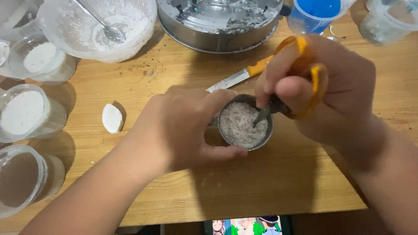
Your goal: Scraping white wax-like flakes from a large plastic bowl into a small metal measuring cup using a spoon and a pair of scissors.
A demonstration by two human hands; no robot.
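Grey-white flaky powder fills a small round metal cup (pixel 245 123) standing upright near the middle of the wooden table (pixel 270 182). Left hand (pixel 183 130) wraps the cup's left side: index finger curls along the far rim, thumb presses the near rim, so the cup sits pinched between them. Right hand (pixel 322 87) is up and to the right of the cup, fingers closed through the orange handles of a pair of scissors (pixel 300 74). Scissor long axis runs from upper right down to lower left; the dark blade tips point into the powder at the cup's right edge and touch it. Blades appear closed together. Right hand is the nearer to the tool, left to the cup.

Behind the hands an orange-handled knife (pixel 237 77) lies diagonally, blade toward the cup. A white wedge-shaped piece (pixel 112 118) lies well left.
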